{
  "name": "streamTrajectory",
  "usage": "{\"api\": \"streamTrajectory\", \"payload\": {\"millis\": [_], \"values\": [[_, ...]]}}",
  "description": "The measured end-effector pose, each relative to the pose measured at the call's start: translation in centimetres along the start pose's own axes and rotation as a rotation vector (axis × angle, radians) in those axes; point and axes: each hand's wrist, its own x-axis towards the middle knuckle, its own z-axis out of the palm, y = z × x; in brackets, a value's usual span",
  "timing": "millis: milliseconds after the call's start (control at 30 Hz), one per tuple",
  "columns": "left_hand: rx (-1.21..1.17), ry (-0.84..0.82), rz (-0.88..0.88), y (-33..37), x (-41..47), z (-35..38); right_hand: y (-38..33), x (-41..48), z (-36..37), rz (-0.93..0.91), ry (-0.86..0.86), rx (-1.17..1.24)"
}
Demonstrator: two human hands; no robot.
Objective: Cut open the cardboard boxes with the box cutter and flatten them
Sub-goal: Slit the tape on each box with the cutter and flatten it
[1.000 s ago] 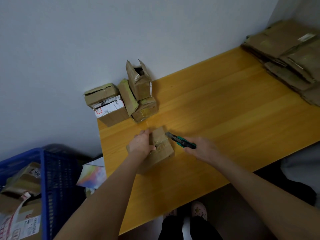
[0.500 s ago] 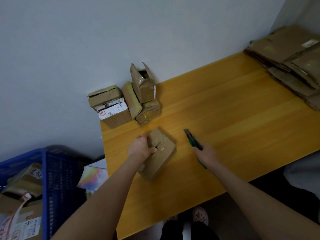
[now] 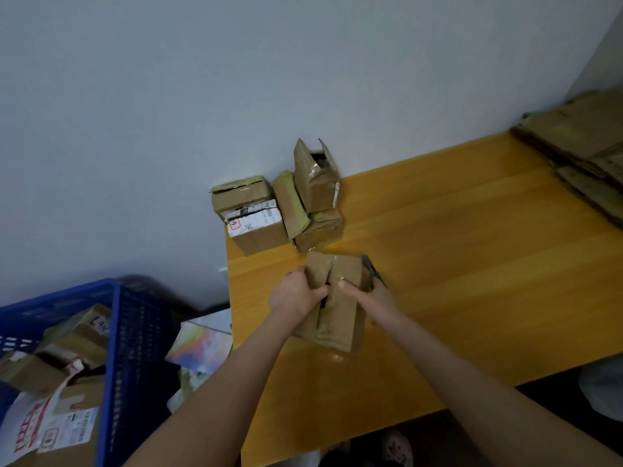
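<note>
Left hand (image 3: 296, 296), right hand (image 3: 377, 299) grip box (image 3: 337, 321), cutter (image 3: 371, 273) alongside

Bare forearms (image 3: 472, 375), pale patterned slipper (image 3: 397, 448), dark trouser leg (image 3: 350, 461)

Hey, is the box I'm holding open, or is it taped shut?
Partly open: the box shows a dark gap along its top seam, where the left hand and right hand grip it.

cam: head, single view | place: on the person's head, above the near edge of the wooden table (image 3: 472, 264) | facing: forward and down, toward the grey wall (image 3: 236, 79) | tilt: table's far edge rises to the right | range: near, wide lens, blue crate (image 3: 135, 332) enters at lower left of frame
</note>
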Motion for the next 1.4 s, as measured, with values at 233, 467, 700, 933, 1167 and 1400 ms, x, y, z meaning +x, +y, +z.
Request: {"api": "streamTrajectory", "payload": {"millis": [233,467,700,933,1167,1400], "values": [[0.19,0.132,0.074,3.9,-1.4,-2.4,-2.8,-2.1,0.1,-0.096,0.105,-0.094],[0.108,0.041,0.196,3.7,-0.6,-5.6,-3.6,-3.6,-3.6,-0.136,-0.015,0.109],[-0.084,-0.086,0.214,3.0,-0.4,-7.3,-4.3,-3.5,-5.0,-0.103,-0.107,0.123],[-0.309,-0.095,0.226,2.8,-1.0,-6.2,-3.6,-3.9,-3.0,-0.058,-0.03,0.31],[-0.1,-0.172,0.187,1.7,-1.1,-3.7,-2.8,-3.1,-1.3,0.041,0.059,0.469],[0.122,-0.05,0.242,2.3,-1.9,-4.8,-2.5,-2.9,-1.7,0.022,0.101,0.386]]}}
